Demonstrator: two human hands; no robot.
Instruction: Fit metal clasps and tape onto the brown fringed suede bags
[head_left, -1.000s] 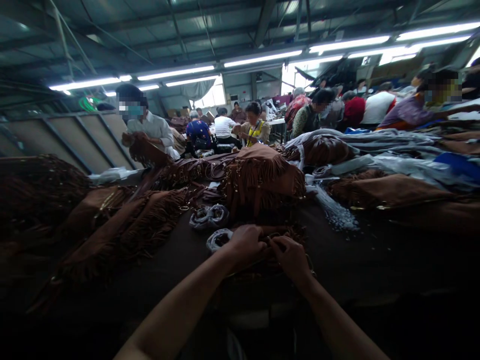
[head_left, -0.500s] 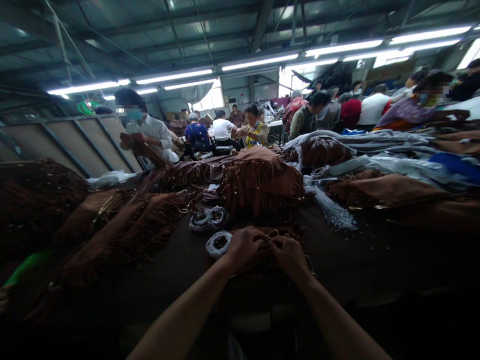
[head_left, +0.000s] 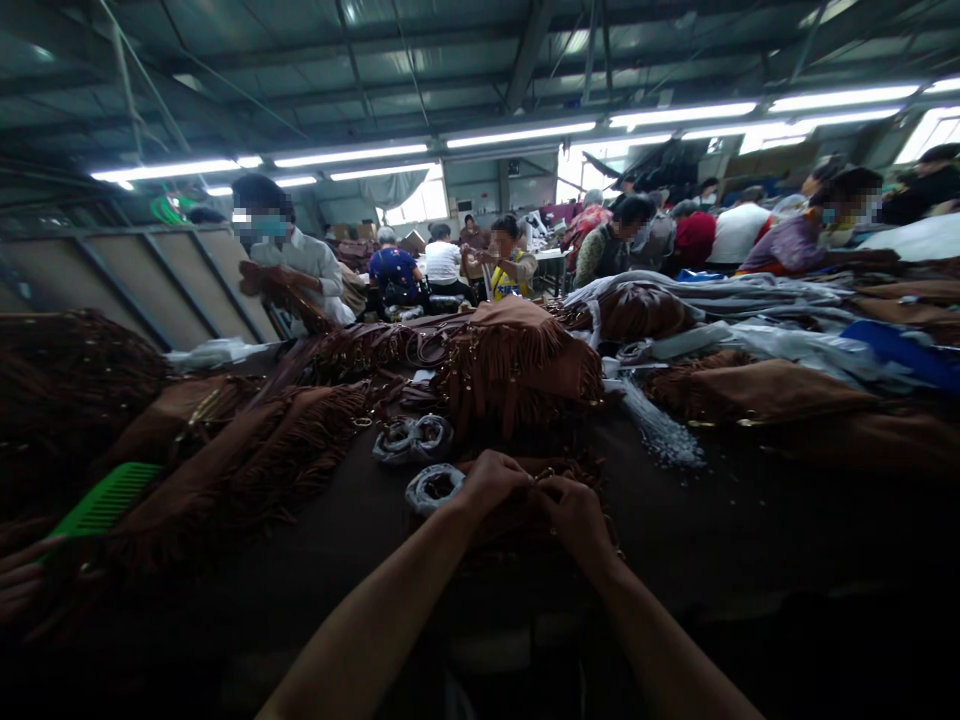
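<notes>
Both my hands work at a dark brown fringed bag (head_left: 529,522) lying on the table before me. My left hand (head_left: 491,483) is closed, its fingertips pinched together at the bag's upper edge. Close beside it, my right hand (head_left: 576,515) pinches too, fingertips almost meeting the left ones. Between them a small gold-coloured metal fitting (head_left: 541,475) shows, mostly covered by fingers. A coil wrapped in whitish plastic (head_left: 417,492) lies against my left wrist. Just behind it is a second plastic-wrapped coil (head_left: 411,440).
A pile of brown fringed bags (head_left: 517,350) stands ahead. More bags lie left (head_left: 277,450) and right (head_left: 772,385), near a bundle of clear plastic strands (head_left: 664,430). At far left another person's hand (head_left: 22,575) holds a green comb (head_left: 109,498). Several people sit beyond.
The green comb has come further into view at the left with the other person's hand. My hands stay pinched together; the gold ring between them now shows less.
</notes>
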